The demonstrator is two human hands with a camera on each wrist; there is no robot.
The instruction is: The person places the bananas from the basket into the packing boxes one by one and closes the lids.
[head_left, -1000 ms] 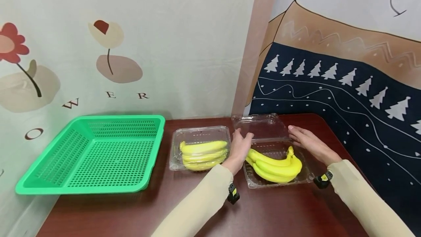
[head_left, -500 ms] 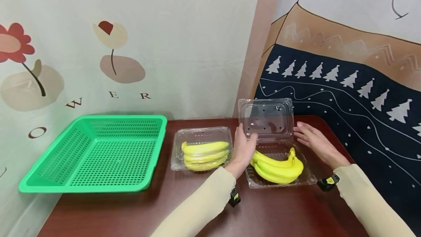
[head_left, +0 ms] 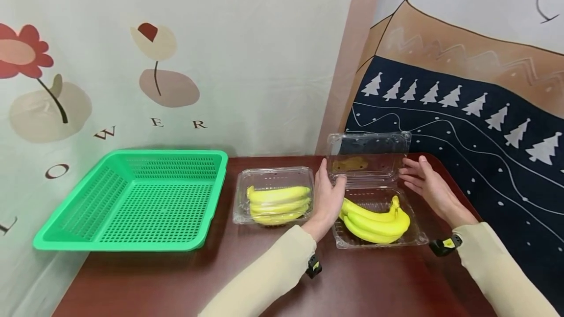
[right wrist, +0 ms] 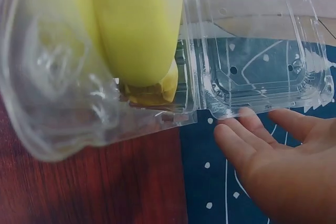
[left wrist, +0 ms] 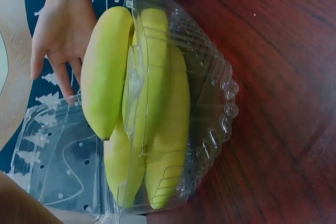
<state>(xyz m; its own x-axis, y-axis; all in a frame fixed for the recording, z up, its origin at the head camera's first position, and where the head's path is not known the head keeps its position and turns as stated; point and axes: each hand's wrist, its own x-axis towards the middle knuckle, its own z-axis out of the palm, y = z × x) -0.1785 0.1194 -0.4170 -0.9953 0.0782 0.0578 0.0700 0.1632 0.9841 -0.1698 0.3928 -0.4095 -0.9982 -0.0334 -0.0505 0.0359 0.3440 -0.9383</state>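
Note:
A bunch of yellow bananas [head_left: 374, 226] lies in the base of a clear plastic clamshell box [head_left: 416, 238] on the right of the table. The box's hinged lid [head_left: 370, 155] stands raised at the back. At the lid's left side is my left hand [head_left: 325, 204], fingers extended; whether they touch the lid I cannot tell. My right hand [head_left: 429, 190] is at the lid's right edge, its relaxed fingers close against the plastic in the right wrist view. A second clear box [head_left: 275, 172], lid down over bananas [head_left: 279, 204], sits just left of my left hand.
A green perforated basket [head_left: 204, 224] stands at the table's left. The dark red table [head_left: 374, 283] meets a printed cloth [head_left: 264, 87] behind, with a navy patterned cloth [head_left: 520, 185] along the right.
The lid of the right-hand box has risen from lying back to standing raised. Both hands have come up alongside it. The bananas have stayed in the base.

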